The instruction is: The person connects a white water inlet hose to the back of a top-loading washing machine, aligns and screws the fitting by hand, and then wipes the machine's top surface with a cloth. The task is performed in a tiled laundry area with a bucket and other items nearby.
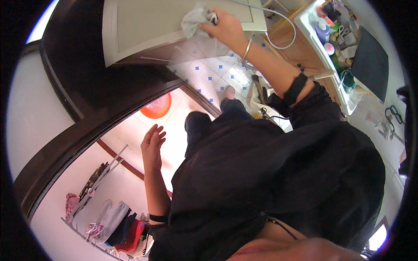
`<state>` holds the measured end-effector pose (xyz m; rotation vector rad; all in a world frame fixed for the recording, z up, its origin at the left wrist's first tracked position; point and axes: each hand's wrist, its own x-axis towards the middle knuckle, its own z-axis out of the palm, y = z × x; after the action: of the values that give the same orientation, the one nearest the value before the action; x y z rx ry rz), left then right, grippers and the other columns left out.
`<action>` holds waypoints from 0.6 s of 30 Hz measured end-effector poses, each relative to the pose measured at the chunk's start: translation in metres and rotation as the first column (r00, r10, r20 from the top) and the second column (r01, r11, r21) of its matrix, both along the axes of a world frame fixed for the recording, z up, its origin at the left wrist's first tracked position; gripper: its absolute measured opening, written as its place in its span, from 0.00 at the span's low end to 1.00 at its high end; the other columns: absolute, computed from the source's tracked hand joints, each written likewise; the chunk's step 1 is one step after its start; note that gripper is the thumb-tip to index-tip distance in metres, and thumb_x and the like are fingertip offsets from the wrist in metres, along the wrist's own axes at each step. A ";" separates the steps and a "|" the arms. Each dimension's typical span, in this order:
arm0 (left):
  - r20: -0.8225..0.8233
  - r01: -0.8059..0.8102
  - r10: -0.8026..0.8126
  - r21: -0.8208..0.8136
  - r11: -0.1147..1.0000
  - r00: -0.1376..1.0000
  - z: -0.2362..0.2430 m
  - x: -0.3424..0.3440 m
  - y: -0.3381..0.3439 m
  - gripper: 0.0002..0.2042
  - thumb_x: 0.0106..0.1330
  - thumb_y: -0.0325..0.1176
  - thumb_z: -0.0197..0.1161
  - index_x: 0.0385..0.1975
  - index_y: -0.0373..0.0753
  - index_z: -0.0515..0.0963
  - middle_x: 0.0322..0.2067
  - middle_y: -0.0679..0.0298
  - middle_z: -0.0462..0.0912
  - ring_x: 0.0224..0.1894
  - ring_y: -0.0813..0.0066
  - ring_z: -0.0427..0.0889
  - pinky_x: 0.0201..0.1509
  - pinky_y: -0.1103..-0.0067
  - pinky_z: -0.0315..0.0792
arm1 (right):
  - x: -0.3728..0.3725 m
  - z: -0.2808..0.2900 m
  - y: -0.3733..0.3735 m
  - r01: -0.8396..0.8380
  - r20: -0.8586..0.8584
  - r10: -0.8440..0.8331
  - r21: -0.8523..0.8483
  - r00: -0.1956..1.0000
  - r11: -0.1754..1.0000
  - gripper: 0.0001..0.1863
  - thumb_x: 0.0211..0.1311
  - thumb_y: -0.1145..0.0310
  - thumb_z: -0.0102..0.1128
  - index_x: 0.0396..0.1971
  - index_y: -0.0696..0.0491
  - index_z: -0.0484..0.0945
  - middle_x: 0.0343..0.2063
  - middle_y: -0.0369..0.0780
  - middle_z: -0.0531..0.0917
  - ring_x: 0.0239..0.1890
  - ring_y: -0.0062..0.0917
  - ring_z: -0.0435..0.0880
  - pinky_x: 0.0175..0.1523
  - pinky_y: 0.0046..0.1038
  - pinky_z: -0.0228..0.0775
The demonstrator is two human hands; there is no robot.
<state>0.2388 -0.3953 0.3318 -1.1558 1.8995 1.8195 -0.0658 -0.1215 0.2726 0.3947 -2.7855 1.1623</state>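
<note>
My right hand [226, 31] grips a crumpled light grey cloth [196, 21] with some darker patches. It is raised in front of a cream panel [150, 28] that looks like a door, and the cloth lies against the panel's surface near its lower edge. My left hand [152, 143] hangs at my left side with its fingers loosely bent and apart, nothing in it. Below that hand, on the floor, sits an orange-red basin [156, 107].
A dark door frame [104, 130] runs along the left. Clothes [115, 222] hang on a rack at lower left. At right, a white-rimmed counter [313, 48] carries bottles, scissors and a dark board [370, 63]. A white hose [292, 37] loops beside it. The tiled floor [209, 69] has blue diamonds.
</note>
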 end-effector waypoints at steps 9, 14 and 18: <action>0.044 0.060 -0.063 0.084 0.995 0.997 -0.036 0.053 -0.049 0.21 0.70 0.35 0.54 0.59 0.29 0.68 0.52 0.51 0.77 0.50 0.65 0.79 0.54 0.74 0.72 | -0.068 -0.016 -0.109 -0.213 -0.223 0.170 -0.185 0.960 0.960 0.18 0.56 0.69 0.56 0.48 0.54 0.74 0.40 0.52 0.79 0.42 0.50 0.78 0.45 0.44 0.70; 0.081 -0.018 0.010 0.091 0.996 0.997 -0.060 0.123 -0.094 0.21 0.71 0.36 0.54 0.59 0.30 0.68 0.52 0.51 0.77 0.50 0.65 0.80 0.52 0.74 0.73 | -0.070 -0.046 -0.237 -0.328 -0.210 0.452 0.442 0.867 0.835 0.22 0.49 0.59 0.68 0.47 0.40 0.78 0.47 0.44 0.80 0.45 0.37 0.81 0.47 0.35 0.75; 0.065 -0.120 0.110 0.186 0.975 0.992 -0.078 0.176 -0.132 0.20 0.70 0.36 0.57 0.58 0.31 0.69 0.51 0.53 0.79 0.47 0.68 0.81 0.48 0.77 0.75 | -0.061 -0.091 -0.220 -0.274 -0.211 0.438 0.532 0.874 0.801 0.25 0.52 0.65 0.64 0.52 0.32 0.76 0.55 0.40 0.74 0.54 0.41 0.75 0.55 0.38 0.71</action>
<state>0.4147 -0.5277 0.2540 -1.2569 1.6191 1.9594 -0.1272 -0.3419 0.1814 1.0996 -2.7273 0.3422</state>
